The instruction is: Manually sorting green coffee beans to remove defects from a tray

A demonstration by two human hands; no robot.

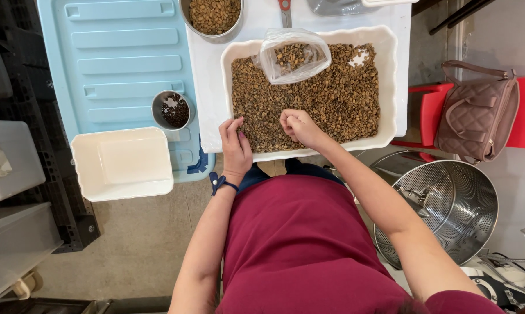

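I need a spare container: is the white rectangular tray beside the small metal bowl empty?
Empty: the white rectangular tray shows only its bare white bottom, while the small metal bowl holds dark beans.

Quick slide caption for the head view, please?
Both hands, left and right, pick through brown beans in a white tray.

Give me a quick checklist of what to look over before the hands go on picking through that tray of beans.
1. Left hand at the near edge of the white tray, fingers on the beans: ok.
2. Right hand over the beans, fingers pinched together: ok; whether it holds a bean, cannot tell.
3. Small metal cup on the blue lid, within the left hand's reach: ok.
4. Plastic bag lies on the beans, taking up sorting room: not ok.
5. Empty white tray overhangs the blue lid's edge: not ok.
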